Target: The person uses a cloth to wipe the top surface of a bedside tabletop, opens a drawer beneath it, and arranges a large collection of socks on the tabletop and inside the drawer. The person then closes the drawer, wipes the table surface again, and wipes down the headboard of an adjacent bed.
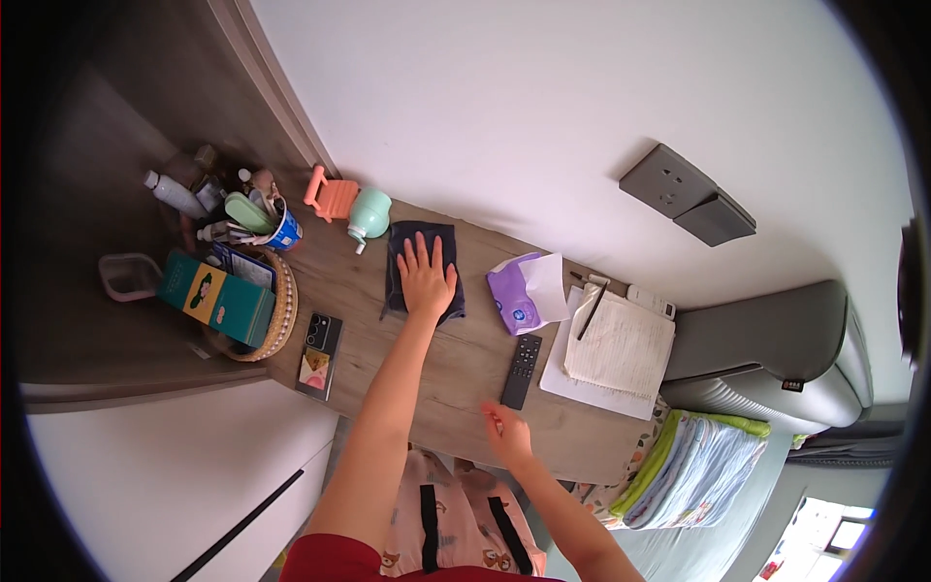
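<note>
My left hand [427, 278] lies flat, fingers spread, on a dark folded cloth [395, 291] near the back of the wooden desk [456, 364]. The cloth looks smooth under the palm, and its edges show on both sides. Over the desk's front edge is my right hand [511, 434], its fingers bent and blurred. Nothing visible is in it, but whether its fingers are closed is unclear. Just beyond that hand rests a black remote control [522, 372]. Behind the remote is a purple tissue pack [525, 294] with a white tissue sticking out.
Left of the cloth are a mint bottle [369, 213], a small coral chair-shaped stand [333, 197], a phone [319, 355] and a woven basket [284, 306] holding a teal box [218, 299]. At right lie a notebook [621, 339] with a pen, and folded fabric [693, 470].
</note>
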The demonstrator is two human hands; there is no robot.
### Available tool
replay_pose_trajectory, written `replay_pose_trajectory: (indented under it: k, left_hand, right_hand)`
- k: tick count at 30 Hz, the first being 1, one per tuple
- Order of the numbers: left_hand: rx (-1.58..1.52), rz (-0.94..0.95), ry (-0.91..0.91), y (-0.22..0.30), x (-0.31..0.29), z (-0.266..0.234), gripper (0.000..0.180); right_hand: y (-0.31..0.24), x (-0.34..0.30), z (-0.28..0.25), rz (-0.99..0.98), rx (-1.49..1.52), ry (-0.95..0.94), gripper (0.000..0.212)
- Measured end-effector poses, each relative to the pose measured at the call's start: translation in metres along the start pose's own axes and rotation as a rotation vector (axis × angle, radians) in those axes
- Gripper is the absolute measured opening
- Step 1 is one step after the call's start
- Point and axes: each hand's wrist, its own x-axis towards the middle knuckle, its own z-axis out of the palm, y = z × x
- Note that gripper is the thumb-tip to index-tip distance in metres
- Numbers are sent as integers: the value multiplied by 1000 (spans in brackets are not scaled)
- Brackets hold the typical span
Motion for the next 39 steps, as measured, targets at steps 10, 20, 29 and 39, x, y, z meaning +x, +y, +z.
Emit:
replay_pose_trajectory:
  k: [10,20,29,39]
  left_hand:
    - [-330,43,-2,5,-82,-20,52]
    - [-247,306,22,9,32,13,47]
    - [-371,481,-296,3,-119,-51,50]
    - [-236,45,-160,-63,-217,-97,50]
  right_hand:
    - [-15,37,-13,-85,135,-26,16]
    - [5,22,-18,5,171,-45,18]
    - [-14,49,-23,-64,131,25,17]
    - [-113,117,101,-458,-149,-223,32]
